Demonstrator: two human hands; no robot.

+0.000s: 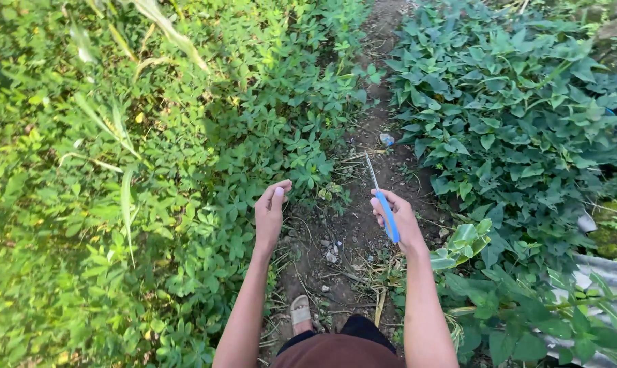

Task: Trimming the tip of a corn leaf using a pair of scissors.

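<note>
Gripping a blue-handled knife point(383, 202), the right hand point(397, 219) has its grip closed around the handle, thin blade pointing ahead over the dirt path point(349, 238). The left hand point(270, 212) hangs empty, fingers loosely curled, beside leafy plants point(186, 170).
</note>
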